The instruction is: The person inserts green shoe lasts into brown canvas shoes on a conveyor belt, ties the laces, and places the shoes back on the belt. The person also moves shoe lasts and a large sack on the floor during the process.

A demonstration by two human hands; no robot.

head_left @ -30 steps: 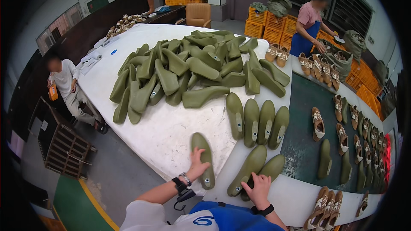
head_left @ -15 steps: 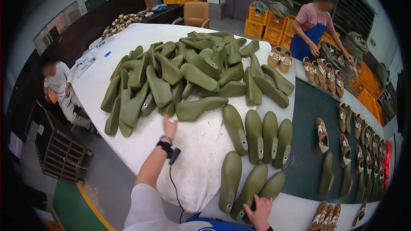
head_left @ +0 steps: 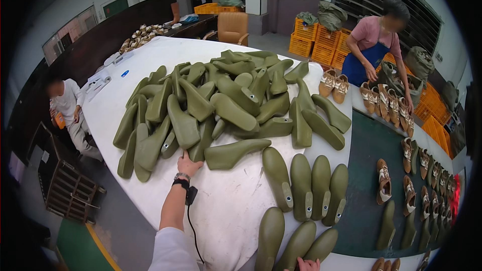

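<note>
**Fingers on a shoe last at the edge of the heap**

Head view. Fingers of the left hand (head_left: pixel 188 163) curl onto the near end of an olive-green shoe last (head_left: pixel 183 120) at the front of the heap of lasts (head_left: pixel 221 95); contact shows, but whether the grip has closed around it cannot be told. That last leans on its neighbours on the white table (head_left: pixel 221 206), just left of a last lying on its side (head_left: pixel 233 153). The right hand (head_left: pixel 307 264) shows only fingertips at the lower edge, touching the near row of lasts (head_left: pixel 296 243); its grip cannot be told. A second row (head_left: pixel 309 185) lies beyond. A person in a blue apron (head_left: pixel 374 45) handles shoes (head_left: pixel 386 103) at the far side.

Handling: judged rigid, smooth, moderately heavy and not fragile; best grasped around the narrow heel or waist, since neighbours may slide.
</note>
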